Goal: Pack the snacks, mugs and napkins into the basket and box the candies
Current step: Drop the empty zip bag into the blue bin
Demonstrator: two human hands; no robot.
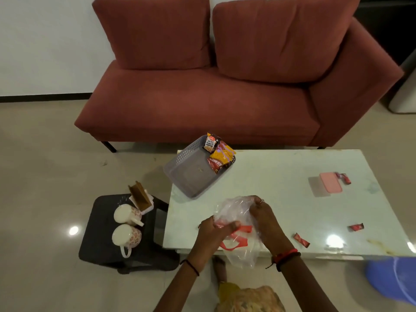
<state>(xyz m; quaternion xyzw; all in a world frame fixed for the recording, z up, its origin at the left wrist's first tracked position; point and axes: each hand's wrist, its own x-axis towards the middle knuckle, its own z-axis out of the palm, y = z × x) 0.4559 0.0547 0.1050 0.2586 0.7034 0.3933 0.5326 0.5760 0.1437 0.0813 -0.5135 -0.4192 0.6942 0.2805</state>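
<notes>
We log the blue object [392, 278] as cut off and blurred at the right edge, and the candies [344, 178] beside the pink box [331, 183] as too smeared to count.

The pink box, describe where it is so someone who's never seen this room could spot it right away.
Start at the pale table in front of the red sofa. Near its far right side lies the pink box, flat and rectangular. It is the only pink thing there, and bigger than the red-wrapped candies beside its far corner.

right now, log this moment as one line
left hand, right hand: holding plastic bag | basket: snack packets inside | mugs: on stool | candies: loose on table
</notes>
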